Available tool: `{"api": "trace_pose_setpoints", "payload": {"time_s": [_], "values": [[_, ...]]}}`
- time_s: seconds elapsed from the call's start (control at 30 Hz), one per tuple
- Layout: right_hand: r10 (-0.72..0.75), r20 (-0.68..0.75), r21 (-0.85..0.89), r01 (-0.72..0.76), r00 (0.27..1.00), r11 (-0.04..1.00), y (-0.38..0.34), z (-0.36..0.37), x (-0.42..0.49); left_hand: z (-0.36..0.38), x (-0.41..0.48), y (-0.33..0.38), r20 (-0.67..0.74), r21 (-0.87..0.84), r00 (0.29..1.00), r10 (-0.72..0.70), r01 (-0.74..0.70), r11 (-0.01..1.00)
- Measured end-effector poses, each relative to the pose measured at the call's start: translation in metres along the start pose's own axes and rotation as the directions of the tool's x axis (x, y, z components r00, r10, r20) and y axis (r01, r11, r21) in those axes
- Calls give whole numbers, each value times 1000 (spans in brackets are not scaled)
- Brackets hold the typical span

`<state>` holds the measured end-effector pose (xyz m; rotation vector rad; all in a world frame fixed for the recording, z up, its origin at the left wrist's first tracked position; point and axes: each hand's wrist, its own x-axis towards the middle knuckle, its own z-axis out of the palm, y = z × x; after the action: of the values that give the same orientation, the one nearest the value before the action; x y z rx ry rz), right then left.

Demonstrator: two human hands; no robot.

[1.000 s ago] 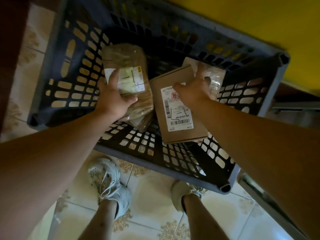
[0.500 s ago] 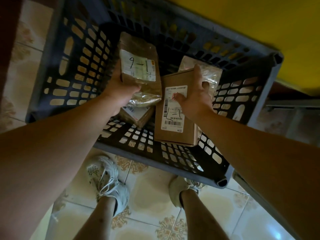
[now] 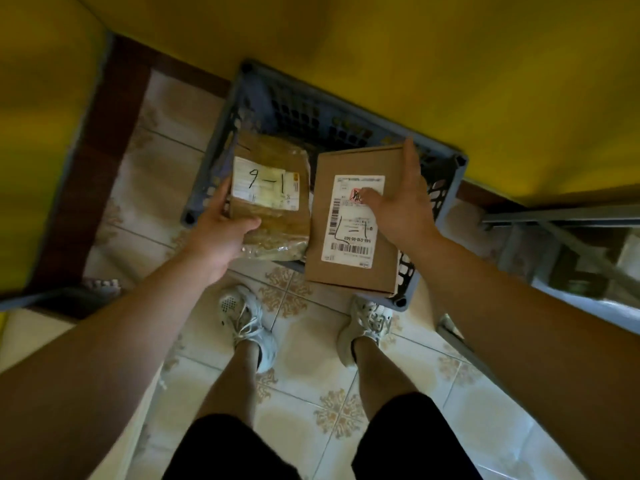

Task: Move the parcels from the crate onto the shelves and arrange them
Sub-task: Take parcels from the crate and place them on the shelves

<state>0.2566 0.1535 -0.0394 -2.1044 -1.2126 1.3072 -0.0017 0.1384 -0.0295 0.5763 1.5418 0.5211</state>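
While both parcels are clear of the crate (image 3: 311,112), the main risk is the grip. The right hand (image 3: 398,209) holds the cardboard box (image 3: 349,271) one-handed: thumb down on the face, one finger straight along the far edge, the rest hidden. Most of the box hangs out left of that hand and back toward the wrist, so a quick turn could lever it loose. The left hand (image 3: 221,237) clamps the near corner of the wrapped parcel (image 3: 277,233), thumb on top; the film looks slick and the contents soft, so it may sag or slide out. The shelf frame (image 3: 554,216) sits off to the right of the right hand, so a wide swing could clip a box corner. The crate sits directly below both hands, just ahead of the feet, so it's a trip hazard when stepping off.

Writing: the parcel label (image 3: 265,187) by the left fingertips has "9—1" handwritten. The box label (image 3: 346,233) under the right thumb carries barcodes, a red scribble, pen strokes and a printed code, roughly "546-G10-00-503". No brand legible.
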Motion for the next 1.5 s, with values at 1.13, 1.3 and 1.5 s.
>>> {"api": "trace_pose_setpoints", "payload": {"time_s": [1.13, 1.3, 1.5], "values": [[-146, -755, 126, 360, 639, 925, -154, -266, -648, 22, -597, 134, 499, -108, 506, 703, -769, 630], [-38, -833, 155, 297, 552, 942, -45, -301, -764, 111, -666, 58, 626, -135, 417, 659, -774, 619], [172, -893, 278, 208, 417, 938, 82, -332, -903, 223, -746, -41, 788, -161, 330, 519, -704, 692]]}}
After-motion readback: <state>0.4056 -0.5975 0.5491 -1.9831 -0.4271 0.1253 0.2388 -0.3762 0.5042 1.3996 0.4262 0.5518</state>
